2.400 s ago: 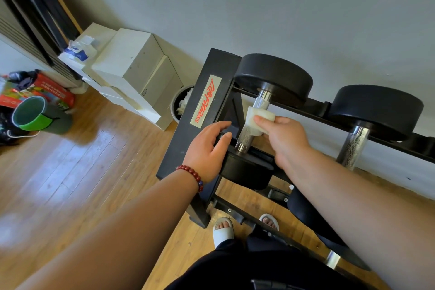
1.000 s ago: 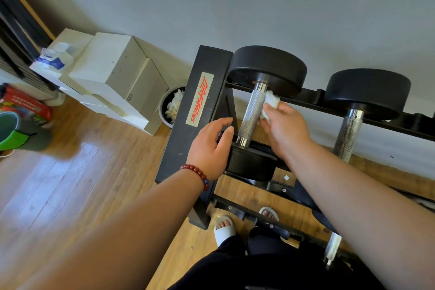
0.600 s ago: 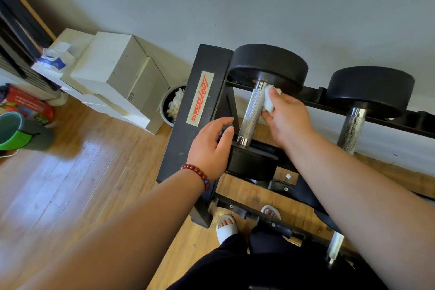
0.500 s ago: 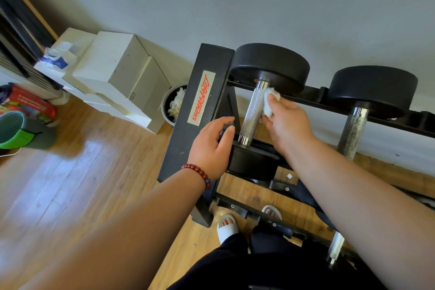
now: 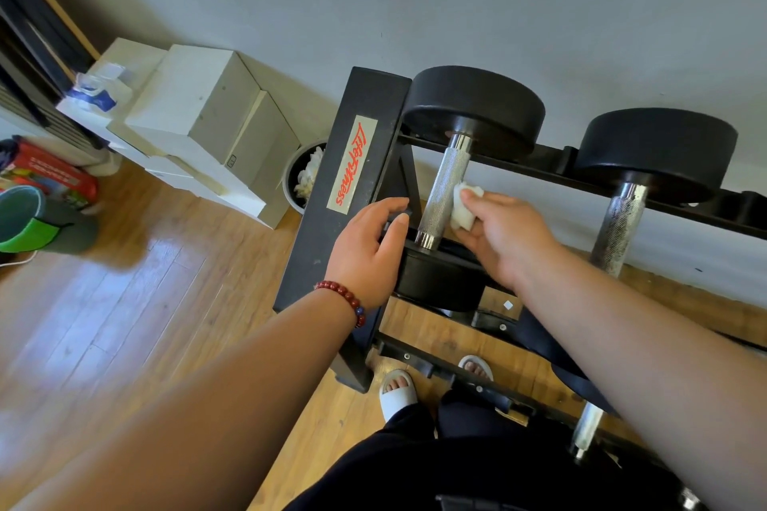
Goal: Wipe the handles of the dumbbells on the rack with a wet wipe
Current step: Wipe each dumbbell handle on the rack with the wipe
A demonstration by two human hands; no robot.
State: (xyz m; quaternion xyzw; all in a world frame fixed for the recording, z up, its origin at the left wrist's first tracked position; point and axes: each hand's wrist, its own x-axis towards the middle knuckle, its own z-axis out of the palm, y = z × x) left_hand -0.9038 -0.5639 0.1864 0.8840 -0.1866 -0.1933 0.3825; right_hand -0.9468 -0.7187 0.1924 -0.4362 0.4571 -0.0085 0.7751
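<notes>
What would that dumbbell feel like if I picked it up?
Probably heavy: the dumbbell has thick black ends. Its rough metal handle likely won't slip. Off the rack, the round ends might roll.

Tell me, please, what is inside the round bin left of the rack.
Crumpled white paper shows in the bin; the rack's side panel covers its right part, so anything there is hidden.

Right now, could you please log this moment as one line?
step: wiping end handle | right hand: pinches wet wipe against it | left hand: rests on rack | next handle: untouched
</notes>
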